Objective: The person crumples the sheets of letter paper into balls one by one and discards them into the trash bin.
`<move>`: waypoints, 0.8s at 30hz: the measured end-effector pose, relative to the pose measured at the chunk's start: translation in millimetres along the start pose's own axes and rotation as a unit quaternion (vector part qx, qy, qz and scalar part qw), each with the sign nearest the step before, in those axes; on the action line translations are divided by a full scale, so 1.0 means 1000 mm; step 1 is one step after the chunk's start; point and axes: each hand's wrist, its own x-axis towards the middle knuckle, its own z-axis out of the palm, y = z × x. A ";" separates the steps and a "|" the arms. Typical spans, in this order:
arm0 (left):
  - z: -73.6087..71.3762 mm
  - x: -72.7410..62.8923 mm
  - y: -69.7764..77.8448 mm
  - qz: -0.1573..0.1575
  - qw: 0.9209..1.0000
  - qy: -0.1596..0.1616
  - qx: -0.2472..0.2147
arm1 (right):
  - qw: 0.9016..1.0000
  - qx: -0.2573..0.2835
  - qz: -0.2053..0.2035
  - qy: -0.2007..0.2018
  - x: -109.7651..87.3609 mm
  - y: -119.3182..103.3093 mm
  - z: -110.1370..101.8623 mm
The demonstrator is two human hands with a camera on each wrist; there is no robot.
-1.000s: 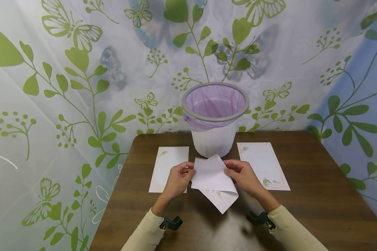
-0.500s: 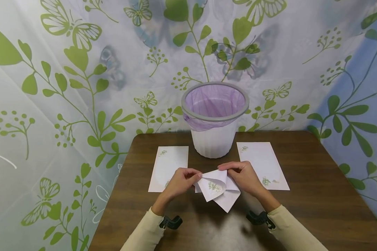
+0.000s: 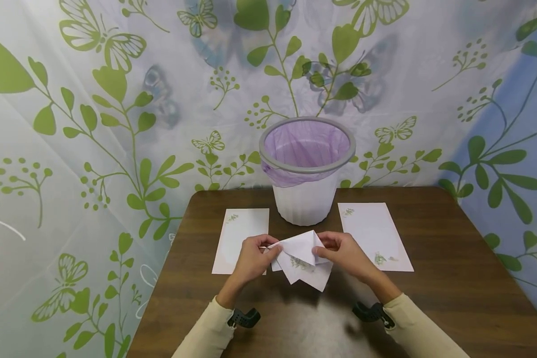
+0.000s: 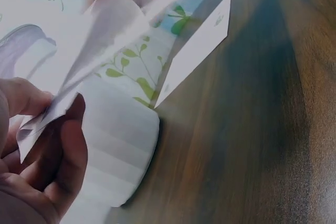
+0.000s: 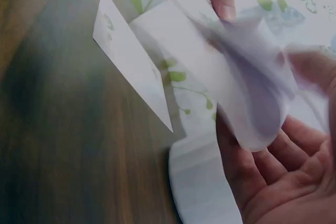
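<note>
Above the table, a sheet of white paper (image 3: 301, 254) with a green plant print is partly folded, its corners pointing down. My left hand (image 3: 252, 256) pinches its left end between thumb and fingers. My right hand (image 3: 346, 253) holds its right end, thumb in front and fingers behind. In the left wrist view the paper (image 4: 113, 30) rises in a curved flap from the left hand (image 4: 58, 166). The right wrist view has the paper (image 5: 210, 61) bending into a rounded loop by the right hand (image 5: 294, 177), somewhat blurred.
A white waste bin (image 3: 303, 204) with a grey rim and purple liner stands behind the hands, at the table's far edge. Flat printed sheets lie on the brown table (image 3: 443, 298): a left sheet (image 3: 240, 226) and a right sheet (image 3: 376, 231). A leaf-patterned curtain (image 3: 170, 99) hangs behind.
The held paper has gone from a loosely folded sheet to a narrower bundle with flaps turned over. My right thumb has come onto its front. The bin and flat sheets have stayed put.
</note>
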 end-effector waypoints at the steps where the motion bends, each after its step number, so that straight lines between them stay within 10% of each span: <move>1: 0.000 0.000 0.000 0.003 1.000 -0.003 0.004 | 1.000 -0.007 -0.003 -0.002 0.001 0.000 0.001; 13: 0.005 -0.002 0.010 0.025 0.992 -0.110 0.048 | 0.995 -0.060 -0.076 -0.015 -0.001 -0.004 0.005; 20: 0.004 -0.001 0.013 0.046 0.994 -0.080 0.066 | 0.997 -0.022 -0.061 -0.035 -0.001 -0.004 0.004; 24: 0.004 -0.002 0.011 0.040 0.996 -0.034 0.072 | 0.989 0.113 -0.041 -0.089 -0.002 -0.005 -0.002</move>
